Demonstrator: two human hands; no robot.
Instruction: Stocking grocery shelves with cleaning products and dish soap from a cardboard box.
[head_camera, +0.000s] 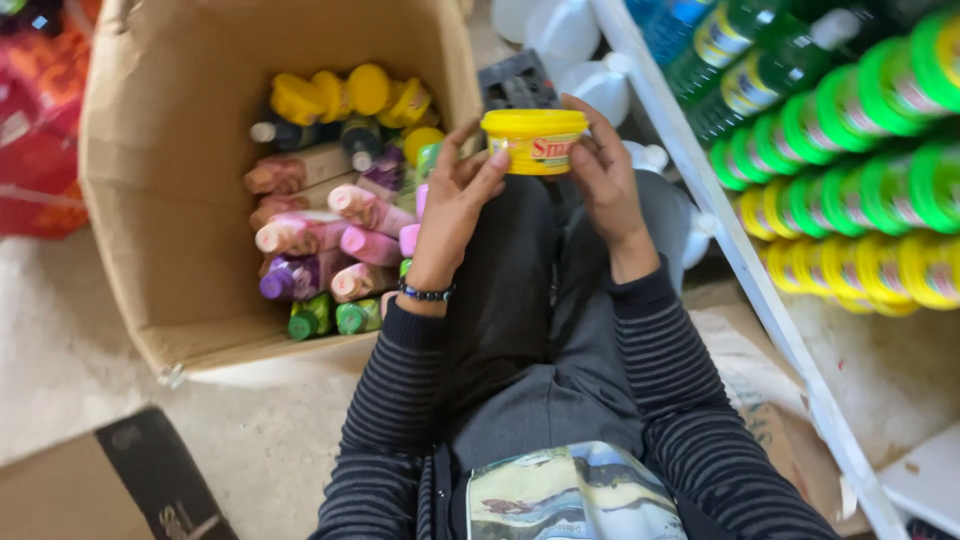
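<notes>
I hold a small round yellow tub (534, 141) with a yellow lid between both hands, above my lap. My left hand (457, 205) grips its left side with fingertips; a dark beaded bracelet sits on that wrist. My right hand (603, 170) cups the tub's right side and back. Both arms wear dark striped sleeves. To the left stands an open cardboard box (170, 200) filled with several lying bottles, pink, purple, green and yellow-capped (330, 230).
A white shelf rail (740, 260) runs diagonally on the right, with rows of green and yellow bottles (860, 170) behind it. White jugs (565, 40) and a dark crate stand ahead. A flattened carton (90, 480) lies at lower left, red bags at far left.
</notes>
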